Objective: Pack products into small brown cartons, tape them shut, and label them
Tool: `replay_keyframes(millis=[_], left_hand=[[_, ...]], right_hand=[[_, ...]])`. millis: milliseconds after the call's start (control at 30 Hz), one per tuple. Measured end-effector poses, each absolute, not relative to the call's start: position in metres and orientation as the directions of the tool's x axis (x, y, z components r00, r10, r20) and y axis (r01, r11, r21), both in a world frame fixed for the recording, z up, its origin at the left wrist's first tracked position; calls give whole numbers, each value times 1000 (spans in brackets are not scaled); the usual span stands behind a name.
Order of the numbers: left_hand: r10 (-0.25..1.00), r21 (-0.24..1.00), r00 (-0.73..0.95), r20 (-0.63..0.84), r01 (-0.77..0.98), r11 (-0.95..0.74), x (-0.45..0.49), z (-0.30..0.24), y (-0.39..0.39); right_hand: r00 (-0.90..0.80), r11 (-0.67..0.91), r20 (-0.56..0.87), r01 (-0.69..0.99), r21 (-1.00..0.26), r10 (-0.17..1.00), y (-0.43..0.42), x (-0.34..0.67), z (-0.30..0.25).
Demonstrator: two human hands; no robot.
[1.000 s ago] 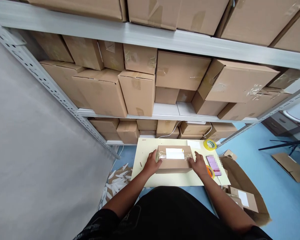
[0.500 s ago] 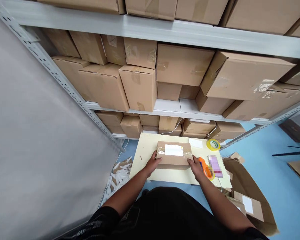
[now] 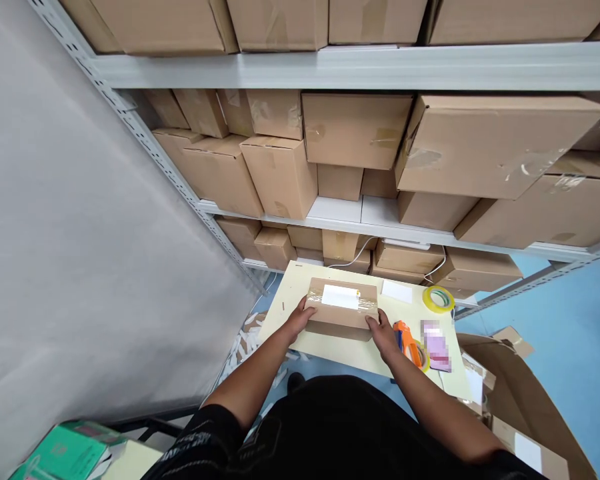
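Presently, head view: one brown rectangular cardboard carton (image 3: 337, 318) sits between the person's two hands, over the left-centre part of a pale-yellow rectangular bench (image 3: 300, 280).
Carton top: faces up; bears a rectangular white paper label (image 3: 339, 297) and a band of shiny clear tape (image 3: 368, 304).
Carton base: contact with the bench cannot be confirmed from this angle.
Left hand (image 3: 297, 319): clamped on the carton's left end, thumb over the near top edge.
Right hand (image 3: 383, 333): clamped on the carton's right end, thumb at the near corner.
Dispenser: orange plastic tape dispenser (image 3: 407, 341) with a yellow roll, just beside the right hand, on the bench.
Phone: flat pinkish-purple phone (image 3: 436, 348), right of the dispenser; its screen is pixelated.
Tape: round yellow tape roll (image 3: 439, 299), lying flat near the bench's far right corner.
Paper: white rectangular sheet (image 3: 397, 291), between carton and tape roll.
Shelving: pale-grey metal rack (image 3: 360, 70) beyond the bench, loaded with brown cardboard boxes (image 3: 357, 130).
Floor: blue; large open brown carton (image 3: 523, 393) right of the bench, with labelled parcels inside; white scraps (image 3: 243, 343) to the left.
Lower left: green box (image 3: 63, 450), partly cut off.
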State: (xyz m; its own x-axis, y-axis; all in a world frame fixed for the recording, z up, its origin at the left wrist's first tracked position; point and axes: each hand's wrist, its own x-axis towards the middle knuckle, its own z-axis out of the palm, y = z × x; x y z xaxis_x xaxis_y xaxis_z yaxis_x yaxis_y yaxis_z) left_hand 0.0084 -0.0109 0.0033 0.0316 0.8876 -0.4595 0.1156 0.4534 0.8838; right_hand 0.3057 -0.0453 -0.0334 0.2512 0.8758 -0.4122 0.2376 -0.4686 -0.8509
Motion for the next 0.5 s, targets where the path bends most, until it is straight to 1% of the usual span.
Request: replay_keyframes(millis=[133,300,400,500], left_hand=[[910,904,15,-414,125,409,13,36,-11],[952,945,39,-304,140,296,10,90,1],[964,958,67,-256,150,243,1,113,10],[966,959,89,-243,170,226,-12,125,15]], right_hand=[[271,-423,-361,222,-879,892,-30,311,-10],[275,-272,-216,186,-944,937,-12,308,36],[318,-218,-159,158,-963,935,-13,296,59],[381,-204,-138,137,-969,914,-22,278,75]])
